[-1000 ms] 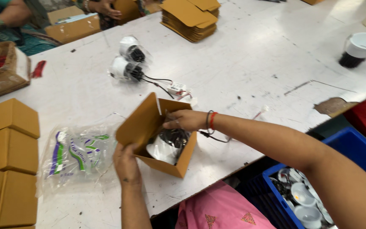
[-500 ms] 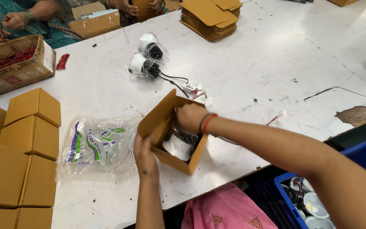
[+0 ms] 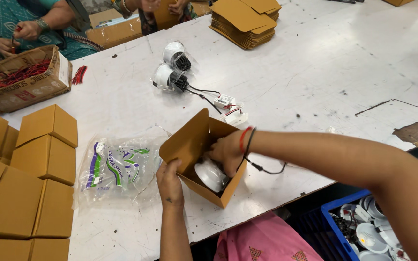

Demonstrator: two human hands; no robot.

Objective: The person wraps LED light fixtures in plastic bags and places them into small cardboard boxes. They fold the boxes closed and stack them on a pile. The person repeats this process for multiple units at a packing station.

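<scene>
Head view, looking down on a white worktable (image 3: 315,63).

Near the front edge, a small open cardboard box (image 3: 197,154), tilted, flap raised toward the left. Left hand (image 3: 169,180) clamped on the box's near wall, thumb over the rim, steadying it. Right hand (image 3: 227,151) reaching into the opening, fingers curled down around a white round lamp fitting (image 3: 210,175) lying inside the box; red and black bands on that wrist. A black cable (image 3: 262,168) trailing out from under the wrist onto the table.

Just left of the box, a clear plastic bag (image 3: 117,166) with purple and green print, lying flat. Farther left, stacked closed cardboard boxes (image 3: 30,174). Behind the open box, two more bagged white fittings (image 3: 170,67) with black wires leading to small white driver units (image 3: 229,107). At the far edge, a pile of flat cardboard blanks (image 3: 245,19). Top left, another person's hands (image 3: 25,31) above a carton of red wires (image 3: 22,77). Bottom right, below the table, a blue crate (image 3: 364,227) holding white fittings.
</scene>
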